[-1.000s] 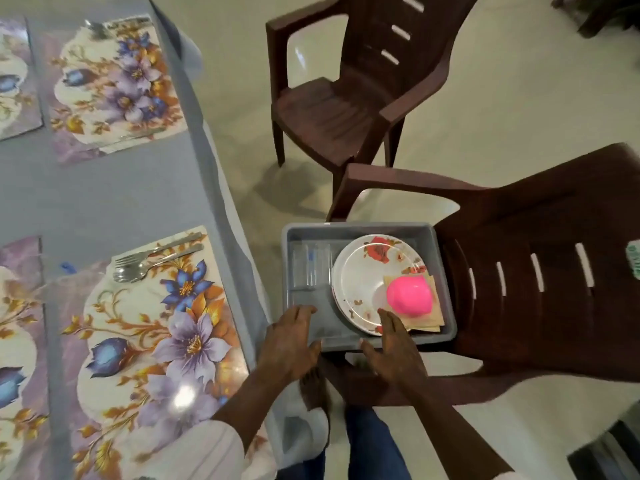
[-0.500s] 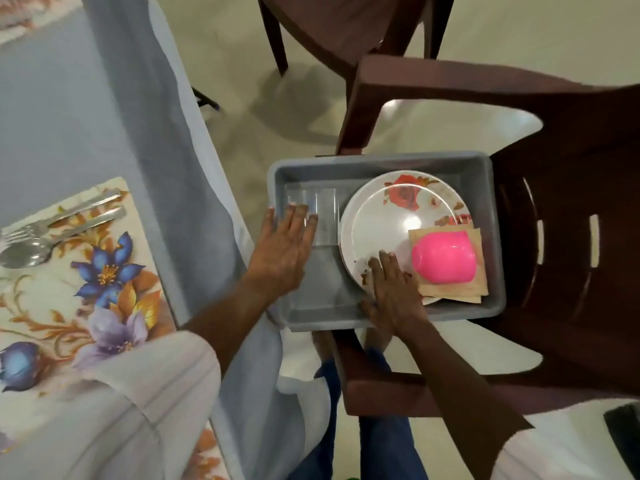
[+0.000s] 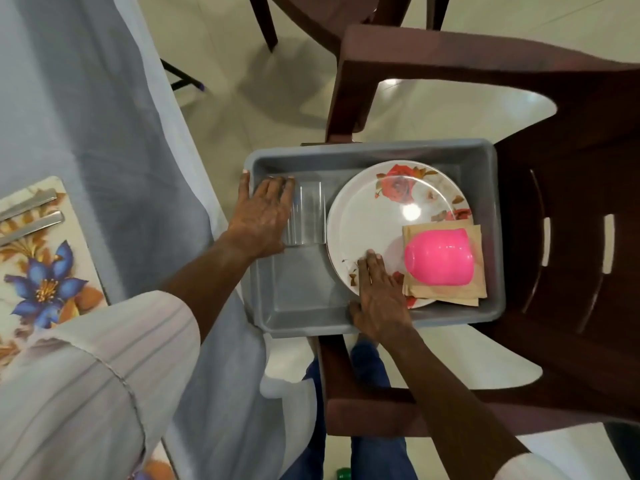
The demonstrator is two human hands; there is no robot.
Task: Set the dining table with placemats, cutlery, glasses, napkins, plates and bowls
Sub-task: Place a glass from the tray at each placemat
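Grey plastic tub [image 3: 374, 150] sits on a chair [image 3: 571, 168] seat, just beside the table [image 3: 69, 98] edge.

Change noted: a second ago both hands were at the tub's near rim. Since then the left hand [image 3: 261, 216] has gone in along the left wall and come down on the glass [image 3: 308, 216]. The right hand [image 3: 379, 296] has moved from the rim onto the plate [image 3: 374, 216].

Glass: clear, lying on its side against the tub floor, toward the far left corner and just left of the plate. The left palm covers its left side, and the fingers [image 3: 277, 188] point at the far wall with tips bent down. Whether they have closed round the glass cannot be told; its right half shows bare.

Right hand: fingers [image 3: 372, 268] straight and flat on the plate's near rim, holding nothing, thumb by the tub's near wall.

Remaining stock: the bowl [image 3: 438, 258], pink and upturned, sits on brown napkins [image 3: 446, 294] at the plate's near right.

Table: the placemat [image 3: 41, 265] at the near edge carries cutlery [image 3: 31, 216] only.

Judgement: the glass looks to be the next item out, with the plate steadied or taken alongside. Glass, napkin, plate and bowl are all outstanding for this setting.
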